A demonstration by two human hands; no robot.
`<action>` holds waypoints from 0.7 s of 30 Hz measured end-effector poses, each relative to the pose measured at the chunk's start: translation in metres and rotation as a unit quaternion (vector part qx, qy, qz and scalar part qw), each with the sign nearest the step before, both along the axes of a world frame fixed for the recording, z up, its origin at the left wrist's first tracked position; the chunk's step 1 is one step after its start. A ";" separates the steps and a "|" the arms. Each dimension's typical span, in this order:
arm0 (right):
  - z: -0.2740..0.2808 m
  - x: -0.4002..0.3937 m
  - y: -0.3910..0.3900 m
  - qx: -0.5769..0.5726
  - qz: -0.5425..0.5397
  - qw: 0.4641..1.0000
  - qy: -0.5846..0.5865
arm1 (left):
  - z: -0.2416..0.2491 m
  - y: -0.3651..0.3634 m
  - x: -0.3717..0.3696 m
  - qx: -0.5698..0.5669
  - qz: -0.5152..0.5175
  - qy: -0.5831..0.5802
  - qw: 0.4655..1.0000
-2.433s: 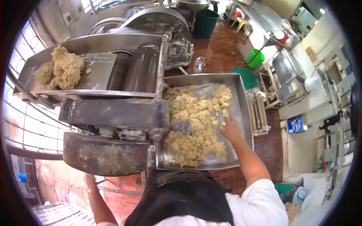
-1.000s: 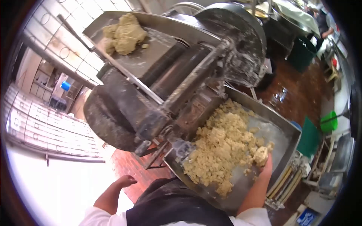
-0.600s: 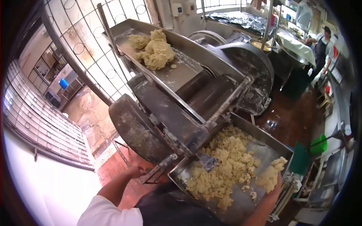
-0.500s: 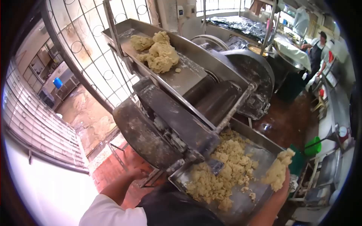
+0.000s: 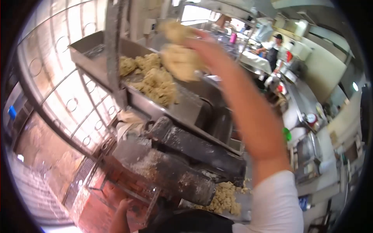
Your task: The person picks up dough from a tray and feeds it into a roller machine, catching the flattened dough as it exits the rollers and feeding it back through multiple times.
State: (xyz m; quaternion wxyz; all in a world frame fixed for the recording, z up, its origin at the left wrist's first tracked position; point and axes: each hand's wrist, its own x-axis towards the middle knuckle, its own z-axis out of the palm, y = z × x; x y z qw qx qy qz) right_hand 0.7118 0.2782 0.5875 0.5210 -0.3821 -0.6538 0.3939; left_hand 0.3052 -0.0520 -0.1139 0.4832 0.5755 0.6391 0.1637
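Observation:
My right hand (image 5: 202, 40) is raised over the upper metal tray (image 5: 186, 94), closed around a ragged lump of pale yellow dough (image 5: 182, 62). Motion blurs the fingers and the lump. Beneath and to the left, a heap of dough (image 5: 153, 82) lies in that tray. Low at the left, my left hand (image 5: 125, 204) is beside a metal stand frame (image 5: 153, 200); its fingers are too small and blurred to read. More crumbly dough (image 5: 224, 199) sits in the lower tray (image 5: 245, 207), partly hidden behind the machine and my right arm.
The worn, dark machine body (image 5: 167, 167) stands between the trays. A metal post (image 5: 114, 54) rises along the upper tray's left side. A co-worker in a dark apron (image 5: 273, 54) stands at the back right, and a barred gate (image 5: 66, 70) is on the left.
My right hand has lifted dough from the lower tray up and left to above the upper tray. The view has swung, and less of the lower tray shows.

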 end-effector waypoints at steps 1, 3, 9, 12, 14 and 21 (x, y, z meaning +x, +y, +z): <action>-0.012 -0.029 0.043 0.065 -0.072 0.990 -0.104 | 0.018 0.002 0.003 -0.103 0.113 -0.068 0.986; -0.040 -0.106 0.050 0.210 -0.308 0.896 -0.243 | 0.039 -0.023 -0.008 -0.223 0.274 -0.165 0.921; -0.092 -0.164 0.050 0.026 -0.091 0.892 -0.441 | 0.033 -0.066 -0.018 -0.365 0.329 -0.139 0.860; -0.082 -0.120 0.028 0.055 -0.106 0.889 -0.442 | 0.031 -0.062 -0.016 -0.375 0.303 -0.116 0.868; -0.074 -0.078 0.011 0.095 -0.153 0.854 -0.489 | 0.028 -0.052 -0.020 -0.341 0.278 -0.107 0.892; -0.058 0.141 -0.081 0.149 -0.253 0.883 -0.365 | 0.002 0.067 -0.030 0.037 0.167 -0.078 0.982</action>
